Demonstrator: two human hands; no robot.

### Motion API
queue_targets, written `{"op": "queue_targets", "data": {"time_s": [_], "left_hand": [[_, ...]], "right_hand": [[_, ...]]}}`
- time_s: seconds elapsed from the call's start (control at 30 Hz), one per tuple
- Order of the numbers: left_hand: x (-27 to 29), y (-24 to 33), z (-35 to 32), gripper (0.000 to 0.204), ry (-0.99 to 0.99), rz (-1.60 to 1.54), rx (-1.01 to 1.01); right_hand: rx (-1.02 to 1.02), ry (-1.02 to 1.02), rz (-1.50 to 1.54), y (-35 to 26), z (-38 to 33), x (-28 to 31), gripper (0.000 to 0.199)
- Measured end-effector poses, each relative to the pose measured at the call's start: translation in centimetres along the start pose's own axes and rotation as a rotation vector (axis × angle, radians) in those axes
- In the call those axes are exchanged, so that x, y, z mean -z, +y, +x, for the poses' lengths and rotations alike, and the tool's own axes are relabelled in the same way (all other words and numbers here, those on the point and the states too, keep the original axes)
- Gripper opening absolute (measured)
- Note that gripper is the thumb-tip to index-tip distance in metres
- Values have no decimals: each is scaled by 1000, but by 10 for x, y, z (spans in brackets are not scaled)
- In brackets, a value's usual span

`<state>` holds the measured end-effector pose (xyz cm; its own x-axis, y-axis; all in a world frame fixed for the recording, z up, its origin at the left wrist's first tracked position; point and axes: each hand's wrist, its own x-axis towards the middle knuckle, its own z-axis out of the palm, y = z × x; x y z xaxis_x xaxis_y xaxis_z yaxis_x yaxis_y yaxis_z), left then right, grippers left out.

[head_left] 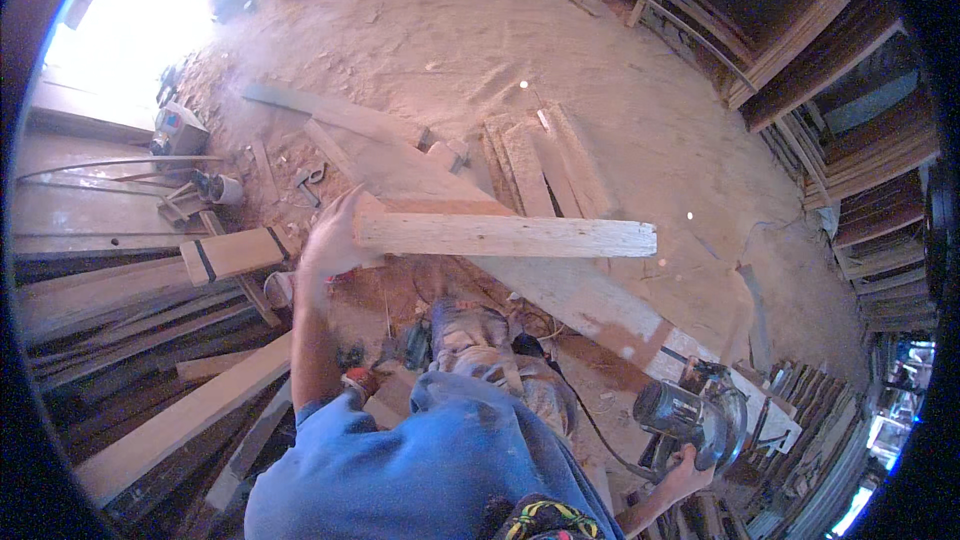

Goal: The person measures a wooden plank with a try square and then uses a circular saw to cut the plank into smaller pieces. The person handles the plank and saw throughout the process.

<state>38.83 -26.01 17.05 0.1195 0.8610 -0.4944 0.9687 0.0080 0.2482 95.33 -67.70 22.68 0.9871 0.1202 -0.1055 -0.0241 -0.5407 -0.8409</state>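
A thick, pale wooden beam (510,236) lies crosswise in front of me, its right end over the sandy floor. My left hand (338,235), somewhat smeared by motion, is closed on the beam's left end; the fingers are partly hidden. Low on the right, my right hand (688,475) is wrapped round the handle of a circular saw (690,415) with a dark motor body and a round guard. From the saw a black cord (590,415) runs back toward my legs. Below the beam a long, wide board (570,305) slants across the floor.
Several rough offcuts (555,165) lie beyond the beam. Long planks (190,420) are heaped on the left, near a white bucket (226,190). A clamp-like metal tool (310,185) rests on the sawdust. Stacked boards (870,170) line the right side, with more slats (800,420) by the saw.
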Motion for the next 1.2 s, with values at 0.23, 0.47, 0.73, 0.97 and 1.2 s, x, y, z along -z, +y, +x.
{"op": "queue_targets", "data": {"time_s": [0.23, 0.47, 0.73, 0.97, 1.2], "left_hand": [[-144, 160, 86, 76, 329, 156, -702], [-86, 167, 96, 70, 127, 244, -835], [-22, 158, 46, 70, 21, 255, -830], [11, 112, 57, 63, 153, 264, -843], [-23, 189, -58, 51, 495, -68, -508]], "right_hand": [[-52, -135, -71, -26, -3, -16, 54], [128, -219, -21, -11, 11, -8, 38], [199, -242, -29, -56, -6, 26, 40], [227, -389, -124, -49, 13, 45, 48], [623, -422, -400, -45, 1, 35, 49]]}}
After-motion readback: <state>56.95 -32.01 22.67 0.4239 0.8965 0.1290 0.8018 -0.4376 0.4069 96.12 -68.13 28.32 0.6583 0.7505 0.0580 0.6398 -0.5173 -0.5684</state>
